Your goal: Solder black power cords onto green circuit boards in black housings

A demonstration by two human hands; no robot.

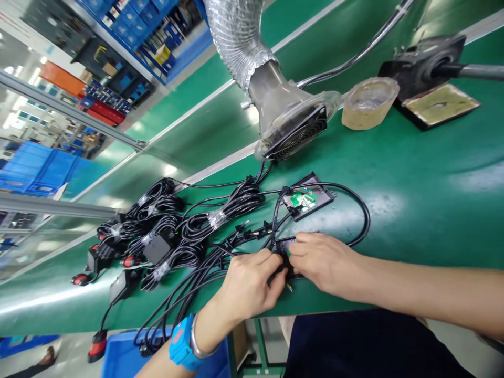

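At the working spot, the left hand (252, 283) has its thumb and forefinger bent toward each other at the dark edge of a black case (284, 243); just what they pinch is hidden. The right hand (325, 260) comes in from three o'clock, fingers curled close together, tips on the same case, though whether they grip or only press cannot be told. Both hands cover most of it. At one o'clock lies an open ribbed case (325, 194) bearing a green circuit board (305, 199), a smooth black cable (367, 210) looping beside it. Rubbery cable coils (240, 205), bound with shiny clear wrap, crowd ten o'clock. At twelve hangs a round-grilled fan (301, 134) on a crinkled foil duct (236, 39); beyond, toward one, sits a yellowed tape roll (360, 113).
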